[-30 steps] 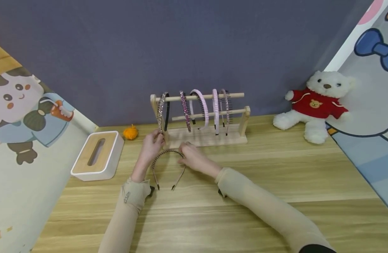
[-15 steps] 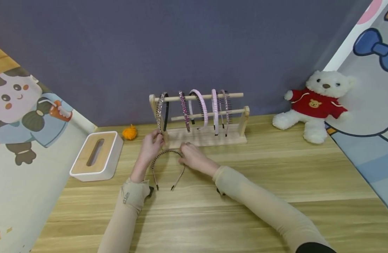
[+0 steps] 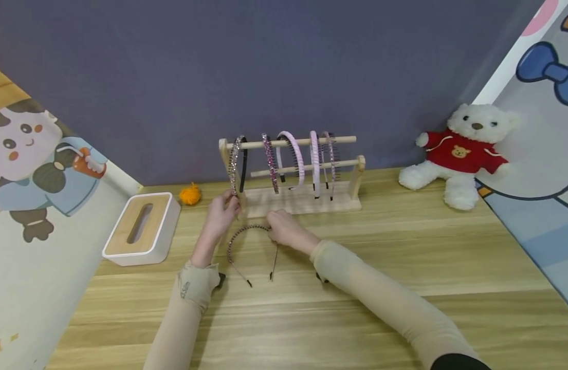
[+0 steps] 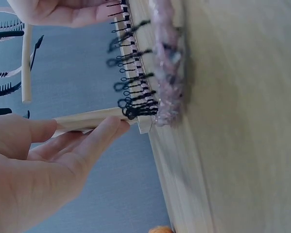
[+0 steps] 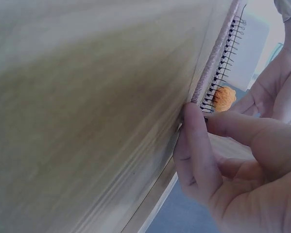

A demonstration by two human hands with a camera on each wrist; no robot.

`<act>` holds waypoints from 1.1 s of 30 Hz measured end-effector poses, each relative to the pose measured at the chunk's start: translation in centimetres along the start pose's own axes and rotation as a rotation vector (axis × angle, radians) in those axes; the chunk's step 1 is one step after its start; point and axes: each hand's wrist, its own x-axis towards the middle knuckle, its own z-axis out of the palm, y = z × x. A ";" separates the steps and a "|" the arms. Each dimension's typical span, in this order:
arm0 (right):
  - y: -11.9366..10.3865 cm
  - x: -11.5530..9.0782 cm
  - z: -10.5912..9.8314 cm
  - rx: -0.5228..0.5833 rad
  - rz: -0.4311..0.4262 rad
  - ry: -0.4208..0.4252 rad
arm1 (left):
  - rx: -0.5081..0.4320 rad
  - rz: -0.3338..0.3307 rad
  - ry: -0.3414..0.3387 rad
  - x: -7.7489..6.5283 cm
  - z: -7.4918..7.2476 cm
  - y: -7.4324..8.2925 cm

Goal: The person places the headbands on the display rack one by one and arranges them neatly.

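Observation:
Pinched by my right hand (image 3: pixel 288 231) is a headband (image 3: pixel 230 247) with a pinkish glittery band and black wire teeth. Its arch points at the rack and its two tips point toward me. Close up in the right wrist view, thumb and fingers hold the headband (image 5: pixel 215 60) by its side. My left hand (image 3: pixel 221 213) grips the left upright of the wooden headband rack (image 3: pixel 302 206), low down. In the left wrist view, thumb and fingers lie on either side of that wooden upright (image 4: pixel 89 119), with the headband's teeth (image 4: pixel 128 99) near the fingertips.
Several headbands hang on the rack's bars, among them a silver glitter headband (image 3: pixel 234 164) and a magenta headband (image 3: pixel 269 163). An orange yarn ball (image 3: pixel 189 194) and a tissue box (image 3: pixel 165 231) are at left. A white teddy bear (image 3: pixel 457 154) sits at right.
The headband has turned and shifted slightly right and toward me, its tips swinging right. My right hand has moved a little right with it. My left hand stays on the upright.

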 end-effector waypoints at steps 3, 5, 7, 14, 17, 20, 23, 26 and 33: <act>-0.7 -0.8 -1.1 0.004 0.007 -0.022 | 0.021 0.011 0.007 0.1 0.0 0.0; 0.5 -0.2 -0.3 -0.022 -0.003 -0.002 | 0.031 0.020 0.014 0.1 0.0 0.0; 0.5 -0.5 -0.5 -0.015 0.005 0.001 | 0.034 0.028 0.016 0.1 0.0 0.0; -0.5 -2.0 -2.0 0.017 0.042 0.006 | 0.046 0.031 0.022 0.0 -0.1 0.2; -0.5 -2.4 -2.2 0.026 0.048 0.010 | 0.049 0.030 0.026 0.0 -0.1 0.2; -0.5 -2.7 -2.4 0.032 0.045 0.014 | 0.058 0.031 0.028 0.0 -0.1 0.2; -0.4 -3.1 -2.7 0.035 0.037 0.021 | 0.059 0.027 0.030 0.0 0.0 0.1; -0.3 -3.6 -2.9 0.059 0.037 0.033 | 0.058 0.027 0.029 0.0 0.0 0.1; 0.1 -4.7 -3.7 0.134 0.049 0.075 | 0.063 0.025 0.036 -0.1 0.2 0.2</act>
